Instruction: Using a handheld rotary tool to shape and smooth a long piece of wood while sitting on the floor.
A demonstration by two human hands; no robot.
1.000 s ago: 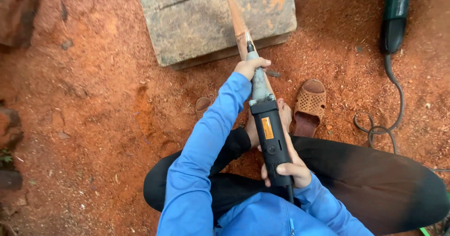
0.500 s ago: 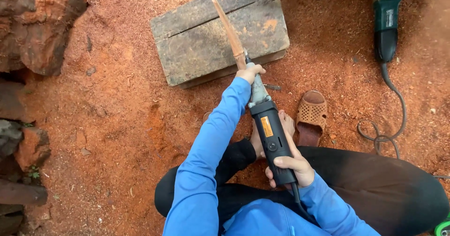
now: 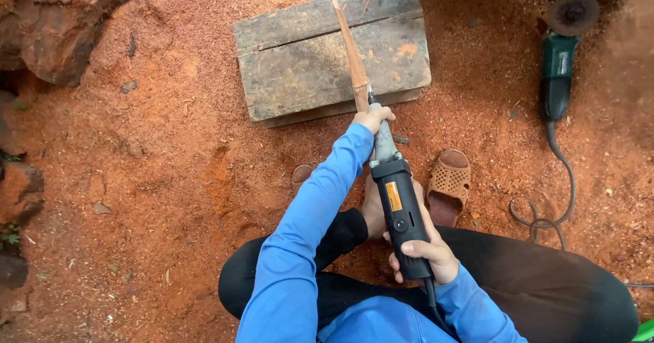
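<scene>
The stick (image 3: 351, 53), thin, reddish, tapered, lies slanted across the top of the block (image 3: 300, 70), far tip near the block's far edge, near end sticking out just past the block's near edge. The block is weathered grey wood, split by a seam, sitting on red sawdust ground (image 3: 170, 166).

The left hand (image 3: 373, 117) sits at the block's near edge, fingers curled tight around the grey neck of the grinder (image 3: 398, 207) right where the bit meets the stick. Whether that hand also pinches the stick itself cannot be told; the contact spot is hidden under the knuckles.

The right hand (image 3: 426, 254) is well back from the block, wrapped closed on the rear of the grinder's black body, thumb side up, cord leaving below it.

To do this well, judging from the pose: the block should carry the stick's weight, with the left hand low and close as the pivot while the right hand steers from the rear. Light passes along the taper look safer than pressing in, since the stick is thin and could snap or skid off the block. Fingers are very near the bit, so the grip should not creep forward.

A foot in a brown sandal (image 3: 448, 185) rests near the block's near right corner. A second, green grinder (image 3: 558, 70) lies right of the block, disc end away, its cord (image 3: 552, 207) looping back toward the person's dark-trousered leg. Rocks (image 3: 48, 36) lie left of the block.
</scene>
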